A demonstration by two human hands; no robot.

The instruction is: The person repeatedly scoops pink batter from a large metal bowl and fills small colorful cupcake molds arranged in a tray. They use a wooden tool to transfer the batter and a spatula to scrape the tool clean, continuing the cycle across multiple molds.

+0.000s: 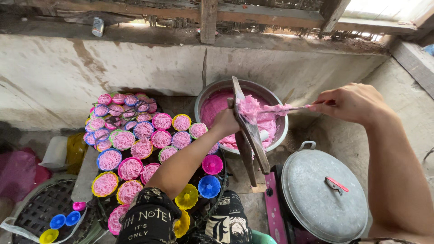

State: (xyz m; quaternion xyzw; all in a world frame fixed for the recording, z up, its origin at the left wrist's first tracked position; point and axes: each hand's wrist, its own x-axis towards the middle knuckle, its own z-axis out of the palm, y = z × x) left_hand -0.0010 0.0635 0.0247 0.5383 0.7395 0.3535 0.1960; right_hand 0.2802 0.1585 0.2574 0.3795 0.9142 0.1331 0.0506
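My left hand has its grip closed on one wooden press above one metal basin of pink dough. My right hand pinches one thin spatula, smearing dough onto the press. One lidded pot sits at lower right.

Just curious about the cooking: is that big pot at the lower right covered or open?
Covered. A grey metal lid with a red handle sits over it.

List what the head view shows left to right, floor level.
Woven basket → pink noodle-filled moulds → left hand holding wooden press → metal basin of pink dough → right hand → lidded pot.
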